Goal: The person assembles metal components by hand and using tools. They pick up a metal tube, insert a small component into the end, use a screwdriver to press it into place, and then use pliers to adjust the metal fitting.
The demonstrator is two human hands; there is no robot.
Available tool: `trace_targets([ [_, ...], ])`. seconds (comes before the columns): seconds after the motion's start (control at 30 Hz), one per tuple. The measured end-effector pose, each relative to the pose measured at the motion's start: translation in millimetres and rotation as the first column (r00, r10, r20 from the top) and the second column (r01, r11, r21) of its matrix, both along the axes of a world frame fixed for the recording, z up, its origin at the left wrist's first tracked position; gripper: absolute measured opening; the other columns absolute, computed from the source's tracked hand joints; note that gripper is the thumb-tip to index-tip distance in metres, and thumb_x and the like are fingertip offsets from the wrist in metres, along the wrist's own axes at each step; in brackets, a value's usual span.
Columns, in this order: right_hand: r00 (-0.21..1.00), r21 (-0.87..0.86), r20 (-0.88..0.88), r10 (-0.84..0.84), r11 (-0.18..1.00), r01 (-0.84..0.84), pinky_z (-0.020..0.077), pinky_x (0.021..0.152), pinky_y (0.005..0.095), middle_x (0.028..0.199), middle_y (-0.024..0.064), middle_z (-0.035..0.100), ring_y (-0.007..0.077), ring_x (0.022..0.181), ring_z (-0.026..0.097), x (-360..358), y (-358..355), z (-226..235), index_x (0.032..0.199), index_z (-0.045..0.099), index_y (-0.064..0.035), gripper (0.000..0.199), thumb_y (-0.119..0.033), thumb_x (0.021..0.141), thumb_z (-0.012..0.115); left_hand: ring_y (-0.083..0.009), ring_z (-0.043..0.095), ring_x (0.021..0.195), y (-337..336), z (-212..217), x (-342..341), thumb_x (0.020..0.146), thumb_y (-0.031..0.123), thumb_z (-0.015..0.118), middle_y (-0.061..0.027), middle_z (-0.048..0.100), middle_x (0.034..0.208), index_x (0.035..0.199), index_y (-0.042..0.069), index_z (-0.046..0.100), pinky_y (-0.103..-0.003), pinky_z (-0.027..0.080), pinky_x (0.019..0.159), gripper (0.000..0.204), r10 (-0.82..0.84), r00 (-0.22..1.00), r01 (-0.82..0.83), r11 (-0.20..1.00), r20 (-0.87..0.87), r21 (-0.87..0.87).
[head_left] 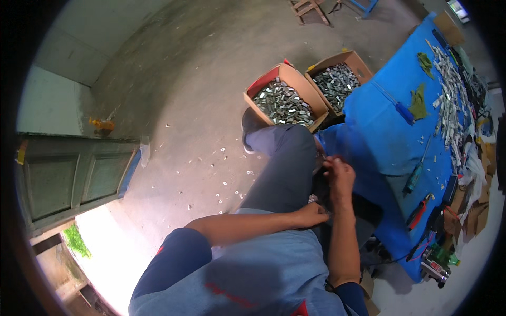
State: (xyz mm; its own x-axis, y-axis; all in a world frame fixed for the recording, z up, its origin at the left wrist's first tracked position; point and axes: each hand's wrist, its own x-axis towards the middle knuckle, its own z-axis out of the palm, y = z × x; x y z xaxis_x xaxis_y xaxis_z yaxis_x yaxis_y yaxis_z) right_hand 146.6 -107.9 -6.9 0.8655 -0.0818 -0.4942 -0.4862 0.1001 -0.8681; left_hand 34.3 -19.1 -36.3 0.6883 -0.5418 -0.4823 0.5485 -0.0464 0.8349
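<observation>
My left hand (312,215) is in front of my waist, its fingers closed together over my lap. Whatever it grips is too small to make out. A little farther forward and to the right, my right hand (340,176) is raised over my thigh near the blue cloth's edge, with fingertips pinched. A small dark bit shows by those fingertips, but I cannot tell what it is. Beyond my knee, two cardboard boxes stand side by side, the left box (303,87) and the right box (363,68), both filled with small metallic pieces (284,102).
To my right, a blue cloth (369,131) bears screwdrivers (414,179), red-handled pliers (419,213), green rags (418,102) and a heap of small silver pieces (450,105). A panelled door (79,179) stands at left. Small scraps (221,195) litter the floor. A wooden stool (311,10) is far ahead.
</observation>
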Motion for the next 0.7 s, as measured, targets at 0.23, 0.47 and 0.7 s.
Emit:
trace_targets([
  [0.23,0.931,-0.040,-0.232,0.282,0.953,-0.299,0.0519,0.071,0.0272,0.093,0.0060,0.069,0.0142,0.082,0.065,-58.2,-9.7,-8.6,0.109,0.067,-0.0004,0.023,-0.015,0.093,0.061,-0.0334,0.065,0.098,6.1,16.4,2.5,0.087,0.028,0.060,-0.0237,0.068,0.104,0.110,-0.007,0.063,-0.043,0.050,0.086,0.042,-0.239,0.967,0.234,0.970,0.092,0.066],
  [0.47,0.907,-0.239,-0.127,0.402,0.875,-0.421,0.0523,0.073,0.0306,0.090,0.0084,0.071,0.0154,0.080,0.066,-77.0,-32.4,-52.2,0.108,0.067,0.0015,0.029,-0.022,0.091,0.063,-0.0279,0.063,0.106,2.1,38.1,14.6,0.087,0.020,0.063,-0.0184,0.067,0.113,0.121,-0.004,0.060,-0.039,0.050,0.091,0.042,-0.268,0.942,0.276,0.961,0.202,-0.010],
  [0.7,0.811,-0.290,0.005,0.585,0.777,-0.559,0.0512,0.073,0.0346,0.081,0.0121,0.070,0.0195,0.076,0.066,-110.7,-47.3,-32.3,0.094,0.070,0.0011,0.036,-0.032,0.093,0.055,-0.0221,0.061,0.107,-6.4,16.2,4.0,0.086,0.017,0.065,-0.0156,0.065,0.113,0.119,-0.002,0.061,-0.036,0.051,0.089,0.038,-0.314,0.906,0.315,0.948,0.283,0.042],
])
